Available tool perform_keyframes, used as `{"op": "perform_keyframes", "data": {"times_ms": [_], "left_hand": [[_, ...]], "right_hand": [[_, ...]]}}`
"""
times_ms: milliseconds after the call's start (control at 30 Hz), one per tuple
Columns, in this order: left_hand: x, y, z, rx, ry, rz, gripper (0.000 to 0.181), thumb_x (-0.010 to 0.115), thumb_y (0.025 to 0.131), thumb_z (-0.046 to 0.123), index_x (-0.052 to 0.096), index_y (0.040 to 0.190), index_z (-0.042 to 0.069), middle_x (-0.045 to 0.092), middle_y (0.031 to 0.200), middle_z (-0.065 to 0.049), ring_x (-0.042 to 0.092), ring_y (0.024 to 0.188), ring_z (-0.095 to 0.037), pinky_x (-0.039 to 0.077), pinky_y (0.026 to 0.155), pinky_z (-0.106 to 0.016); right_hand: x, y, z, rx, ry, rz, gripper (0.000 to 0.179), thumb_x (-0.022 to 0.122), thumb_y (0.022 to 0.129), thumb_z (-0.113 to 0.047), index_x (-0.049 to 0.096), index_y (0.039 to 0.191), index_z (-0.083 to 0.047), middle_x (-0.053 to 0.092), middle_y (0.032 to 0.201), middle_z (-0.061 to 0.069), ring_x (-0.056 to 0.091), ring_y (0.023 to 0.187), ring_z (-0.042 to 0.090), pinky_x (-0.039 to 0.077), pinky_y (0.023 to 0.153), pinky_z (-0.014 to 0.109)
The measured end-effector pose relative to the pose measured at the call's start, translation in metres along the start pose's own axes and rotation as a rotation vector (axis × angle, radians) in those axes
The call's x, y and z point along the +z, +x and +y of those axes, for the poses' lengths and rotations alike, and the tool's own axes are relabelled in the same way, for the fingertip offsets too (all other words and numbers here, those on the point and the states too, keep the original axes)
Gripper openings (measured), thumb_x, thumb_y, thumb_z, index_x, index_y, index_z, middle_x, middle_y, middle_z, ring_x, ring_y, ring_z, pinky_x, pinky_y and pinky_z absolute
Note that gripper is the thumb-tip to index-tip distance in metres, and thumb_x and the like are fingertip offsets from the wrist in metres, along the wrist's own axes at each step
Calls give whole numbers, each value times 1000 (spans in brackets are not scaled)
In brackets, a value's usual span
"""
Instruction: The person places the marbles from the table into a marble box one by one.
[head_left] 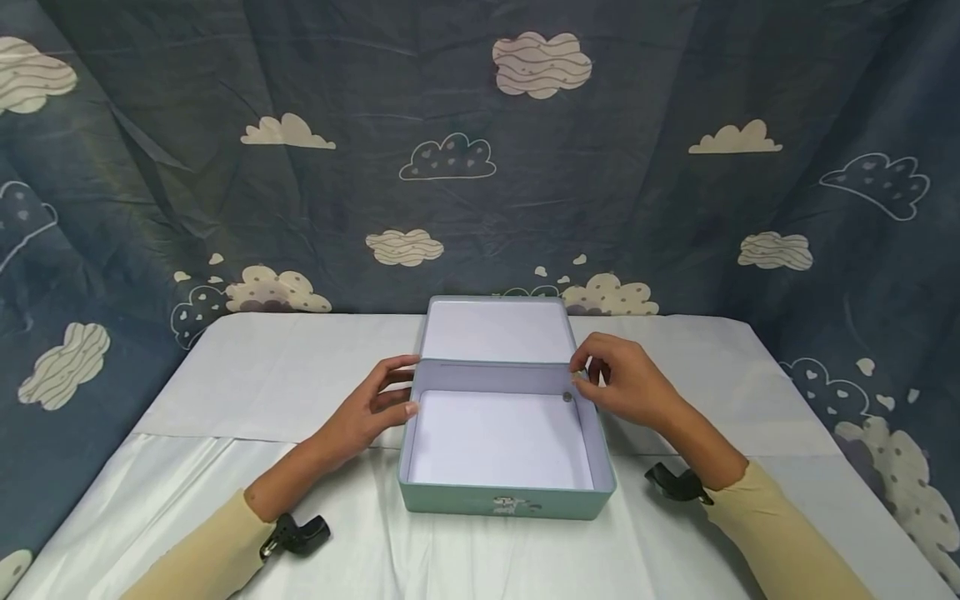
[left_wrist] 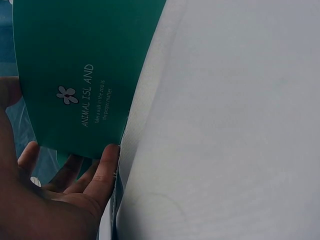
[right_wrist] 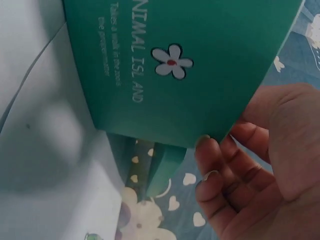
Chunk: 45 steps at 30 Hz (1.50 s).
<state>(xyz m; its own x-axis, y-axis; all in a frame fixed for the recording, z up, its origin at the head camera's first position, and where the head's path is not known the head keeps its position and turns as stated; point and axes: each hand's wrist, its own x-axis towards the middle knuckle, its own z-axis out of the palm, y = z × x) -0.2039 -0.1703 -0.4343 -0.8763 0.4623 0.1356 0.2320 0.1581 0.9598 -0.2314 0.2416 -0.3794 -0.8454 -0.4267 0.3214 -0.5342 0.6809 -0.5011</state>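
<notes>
A green rectangular tin [head_left: 508, 500] stands on the white cloth with its pale inside facing up. Its hinged lid [head_left: 497, 329] leans open at the back. In the tin's back right corner sits a small dark round thing [head_left: 567, 397], too small to name. My left hand [head_left: 367, 408] touches the left side near the back corner, fingers fairly straight, thumb at the rim. At the back right corner is my right hand [head_left: 626, 379], its thumb and index finger close together over the rim, the other fingers curled. Whether anything small lies between those fingertips cannot be made out.
White cloth [head_left: 247, 375] covers the table. Behind it hangs a dark blue curtain [head_left: 330, 200] with cloud prints. A small greenish shiny thing [right_wrist: 93, 236] shows at the lower edge of the right wrist view. Each wrist wears a black camera mount [head_left: 300, 535].
</notes>
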Motion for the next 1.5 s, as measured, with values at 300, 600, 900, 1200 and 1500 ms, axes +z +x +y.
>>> {"op": "perform_keyframes", "data": {"times_ms": [300, 600, 900, 1200, 1500], "left_hand": [[-1, 1, -1, 3, -8, -7, 70, 68, 105, 20, 32, 165, 22, 40, 163, -17, 47, 147, -43, 54, 106, -49], [-1, 1, 0, 6, -12, -8, 70, 68, 105, 21, 32, 165, 21, 40, 162, -18, 47, 147, -44, 53, 107, -51], [-1, 1, 0, -3, -1, -5, 70, 68, 105, 22, 33, 164, 24, 40, 163, -16, 47, 147, -43, 53, 107, -53], [0, 1, -1, 4, -5, -9, 70, 68, 105, 21, 32, 165, 23, 39, 163, -18, 46, 147, -44, 54, 106, -52], [-1, 0, 1, 1, -6, -8, 70, 68, 105, 22, 32, 165, 24, 39, 163, -16, 46, 147, -43, 53, 107, -55]], "right_hand": [[7, 0, 1, 44, -6, 16, 17, 81, 86, 1, 74, 95, -12, 65, 98, 0, 60, 79, 18, 53, 67, 27], [3, 0, 2, 46, -6, 45, 16, 76, 90, 1, 74, 94, -14, 66, 98, 0, 60, 79, 18, 50, 65, 27], [-9, -1, 15, 44, -35, 156, 18, 74, 91, 3, 73, 95, -15, 65, 94, -1, 59, 75, 17, 49, 64, 26], [-20, -6, 37, 105, -60, 184, 11, 73, 95, -2, 74, 101, -11, 68, 99, 3, 60, 79, 20, 49, 67, 25], [-22, -10, 71, 192, -99, 150, 15, 72, 94, -2, 76, 109, -4, 72, 102, 8, 63, 79, 23, 50, 67, 29]]}}
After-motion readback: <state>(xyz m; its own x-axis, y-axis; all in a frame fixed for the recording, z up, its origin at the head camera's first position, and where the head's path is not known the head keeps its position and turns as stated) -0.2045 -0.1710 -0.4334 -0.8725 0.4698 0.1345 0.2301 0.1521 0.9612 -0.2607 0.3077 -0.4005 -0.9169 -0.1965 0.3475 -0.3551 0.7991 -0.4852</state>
